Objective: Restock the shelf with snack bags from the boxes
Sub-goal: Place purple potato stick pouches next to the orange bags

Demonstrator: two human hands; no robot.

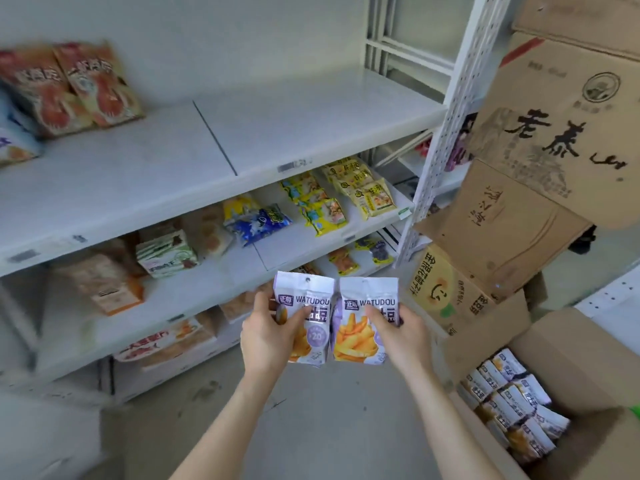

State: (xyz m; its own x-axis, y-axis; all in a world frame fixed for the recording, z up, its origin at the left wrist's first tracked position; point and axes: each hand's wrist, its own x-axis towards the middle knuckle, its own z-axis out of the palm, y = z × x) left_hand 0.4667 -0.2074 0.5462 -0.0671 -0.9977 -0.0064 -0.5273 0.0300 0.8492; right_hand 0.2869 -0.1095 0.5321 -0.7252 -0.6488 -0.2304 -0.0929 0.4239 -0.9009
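Curled left hand [266,330] round one purple snack bag [304,292], right hand [405,336] round its twin [363,341], both bags upright, side by side, edges touching. Faced bare stretch of upper shelf [294,126] up and ahead, left hand likely nearer. Stood beside open box [561,337] of matching bags [512,400], lower right.

Only two hands and two forearms of the person are in the picture. The left hand [266,332] and the right hand [401,336] are bare. The left forearm [221,427] and the right forearm [446,420] are bare too, all the way down to the bottom edge of the picture. Both arms are long, thin and smooth, and they get narrower near the hands. The left thumb [299,317] and the right thumb [374,313] can be seen, along with the back of each hand. The other fingers are mostly hidden. The nails are too blurry to tell about.
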